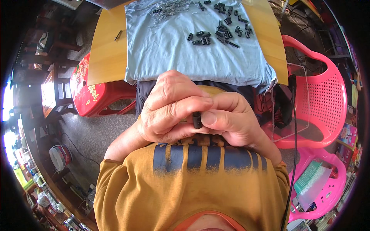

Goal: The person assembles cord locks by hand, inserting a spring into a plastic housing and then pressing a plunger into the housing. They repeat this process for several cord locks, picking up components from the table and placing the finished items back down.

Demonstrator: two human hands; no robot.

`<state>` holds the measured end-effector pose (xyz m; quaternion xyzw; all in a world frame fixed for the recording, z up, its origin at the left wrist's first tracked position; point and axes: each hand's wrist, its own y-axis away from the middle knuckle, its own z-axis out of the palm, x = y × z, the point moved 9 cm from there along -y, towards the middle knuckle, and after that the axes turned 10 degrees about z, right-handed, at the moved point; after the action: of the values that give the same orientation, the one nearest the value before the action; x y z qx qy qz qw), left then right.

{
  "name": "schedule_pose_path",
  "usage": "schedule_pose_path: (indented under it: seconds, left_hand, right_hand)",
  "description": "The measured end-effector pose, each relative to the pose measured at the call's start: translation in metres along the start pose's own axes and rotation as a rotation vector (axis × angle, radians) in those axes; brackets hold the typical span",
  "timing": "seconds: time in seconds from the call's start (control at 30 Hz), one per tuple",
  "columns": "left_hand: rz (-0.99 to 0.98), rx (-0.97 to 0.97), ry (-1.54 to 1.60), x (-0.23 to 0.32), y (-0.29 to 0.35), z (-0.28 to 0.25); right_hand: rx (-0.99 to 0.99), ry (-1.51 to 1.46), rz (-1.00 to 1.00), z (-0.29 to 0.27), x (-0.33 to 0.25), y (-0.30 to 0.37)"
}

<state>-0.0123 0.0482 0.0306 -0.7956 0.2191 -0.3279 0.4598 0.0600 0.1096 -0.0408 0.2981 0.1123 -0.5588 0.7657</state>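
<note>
Close against the chest, both hands met over a small black tubular part. Left hand curled around it from above, fingers folded tight; right hand pinched its end with the thumb pressed flat, apparently to steady it for fine work near the eyes. Matching black parts lay scattered on a pale blue cloth covering the wooden table, probably so that small pieces would not roll. Pink chair stood at the right.

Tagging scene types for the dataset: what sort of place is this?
Probably a home or small informal workshop. A wooden table draped with a light blue cloth carries small black plastic parts; pink plastic chairs and cluttered household goods surround it.
</note>
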Motion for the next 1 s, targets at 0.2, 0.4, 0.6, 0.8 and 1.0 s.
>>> schedule_pose_path:
  seconds: [0.2, 0.4, 0.6, 0.8, 1.0]
  left_hand:
    - [-0.002, -0.016, 0.014, 0.0, 0.001, 0.0]
    - [0.049, -0.021, 0.001, 0.003, 0.004, -0.001]
    - [-0.031, -0.033, 0.048, -0.001, 0.005, 0.002]
    - [-0.008, 0.029, 0.162, -0.006, 0.01, 0.006]
    - [-0.073, 0.058, 0.28, -0.018, 0.014, 0.008]
  right_hand:
    - [0.051, 0.033, 0.007, 0.005, -0.002, -0.002]
    - [0.046, 0.055, 0.0, -0.001, 0.003, -0.004]
    - [0.025, 0.038, 0.001, -0.001, 0.004, -0.003]
    - [-0.018, -0.021, -0.008, 0.011, -0.003, 0.0]
    - [-0.02, -0.029, -0.054, 0.011, -0.012, -0.006]
